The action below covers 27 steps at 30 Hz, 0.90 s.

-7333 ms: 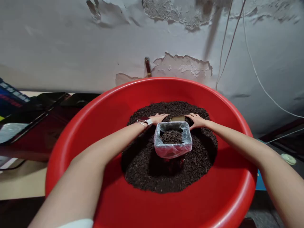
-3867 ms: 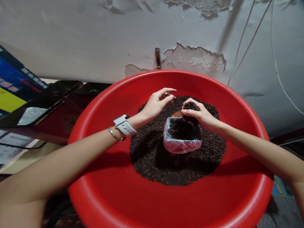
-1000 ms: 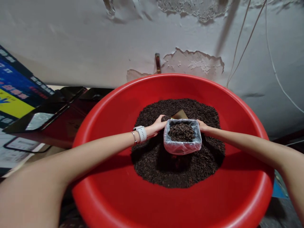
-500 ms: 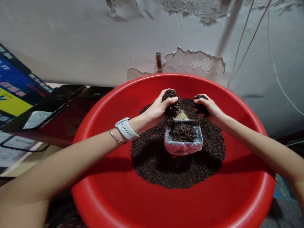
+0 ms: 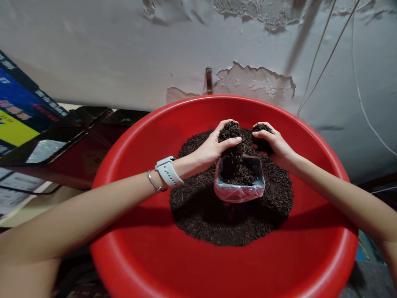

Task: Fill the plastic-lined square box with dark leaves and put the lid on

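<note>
A big red plastic basin (image 5: 149,256) holds a heap of dark loose tea leaves (image 5: 217,219). In the middle of the heap stands a small square box lined with a clear plastic bag (image 5: 238,191), partly filled with the leaves. My left hand (image 5: 214,147), with a white watch and a bangle on its wrist, cups a handful of leaves just above the box, and leaves are falling from it into the bag. My right hand (image 5: 274,142) holds another handful of leaves behind the box's far right corner.
A peeling grey wall (image 5: 124,54) rises right behind the basin, with thin cables (image 5: 313,62) hanging at the right. Dark red and black trays or boxes (image 5: 71,145) and a blue and yellow printed carton (image 5: 15,116) lie to the left.
A second ago both hands were down in the heap beside the box. They came up with handfuls of leaves, and the left hand has moved over the bag and is letting leaves fall.
</note>
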{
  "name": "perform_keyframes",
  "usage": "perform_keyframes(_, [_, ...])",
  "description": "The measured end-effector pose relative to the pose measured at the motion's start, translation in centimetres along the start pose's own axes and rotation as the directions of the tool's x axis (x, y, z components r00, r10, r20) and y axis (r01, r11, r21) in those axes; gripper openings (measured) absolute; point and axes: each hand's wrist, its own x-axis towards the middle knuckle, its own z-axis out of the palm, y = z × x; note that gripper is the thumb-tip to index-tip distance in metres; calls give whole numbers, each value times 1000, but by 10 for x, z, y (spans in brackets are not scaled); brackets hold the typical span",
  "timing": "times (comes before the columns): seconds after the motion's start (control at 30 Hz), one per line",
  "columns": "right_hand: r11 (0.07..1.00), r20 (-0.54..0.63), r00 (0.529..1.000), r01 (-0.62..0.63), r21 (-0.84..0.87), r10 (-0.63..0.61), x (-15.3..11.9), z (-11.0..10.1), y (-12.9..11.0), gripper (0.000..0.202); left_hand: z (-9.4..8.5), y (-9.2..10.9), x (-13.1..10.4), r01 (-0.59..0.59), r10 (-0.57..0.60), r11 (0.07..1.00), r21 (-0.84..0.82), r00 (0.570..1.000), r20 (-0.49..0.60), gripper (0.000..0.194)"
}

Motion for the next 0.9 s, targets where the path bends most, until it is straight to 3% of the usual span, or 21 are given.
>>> perform_keyframes(0.13, [1000,1,1000,3,-3,-3,1,-1,0,35,0,-4,0,4,-4,1000,29,1000,-5,51])
perform_keyframes(0.37, [999,7,999,43,-3,-43,5,-6,1,35,2,-7,-1,12,-18,998,69,996,87,48])
perform_keyframes(0.67, [999,13,999,39,-11,-39,3,-4,0,34,0,-7,0,41,-34,999,-34,984,175,40])
perform_keyframes(0.8, [999,6,1000,28,-25,-28,0,-1,-1,32,-1,-6,1,51,-40,996,-72,988,149,37])
perform_keyframes(0.9, [1000,-2,1000,17,-20,-17,0,0,-2,32,-4,-4,6,59,-56,995,-84,997,46,35])
